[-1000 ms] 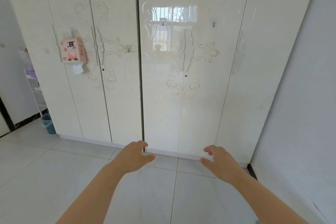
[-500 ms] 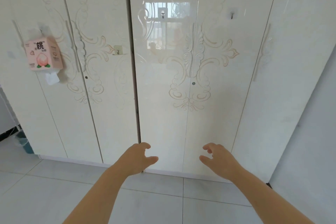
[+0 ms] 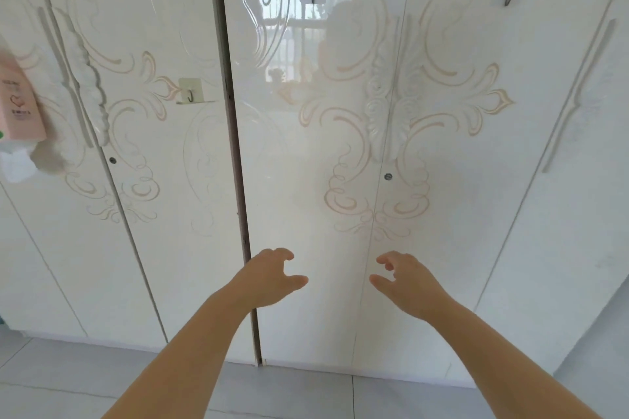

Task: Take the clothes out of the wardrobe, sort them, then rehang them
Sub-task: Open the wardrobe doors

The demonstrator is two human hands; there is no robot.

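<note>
Left hand (image 3: 269, 277), right hand (image 3: 406, 282) hover before the wardrobe (image 3: 299, 187) (inside hidden).

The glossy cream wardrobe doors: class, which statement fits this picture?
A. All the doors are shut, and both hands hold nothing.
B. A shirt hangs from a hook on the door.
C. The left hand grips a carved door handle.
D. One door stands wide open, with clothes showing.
A: the glossy cream wardrobe doors are all shut, and the left hand and right hand reach toward them with loosely curled fingers, holding nothing.
</note>
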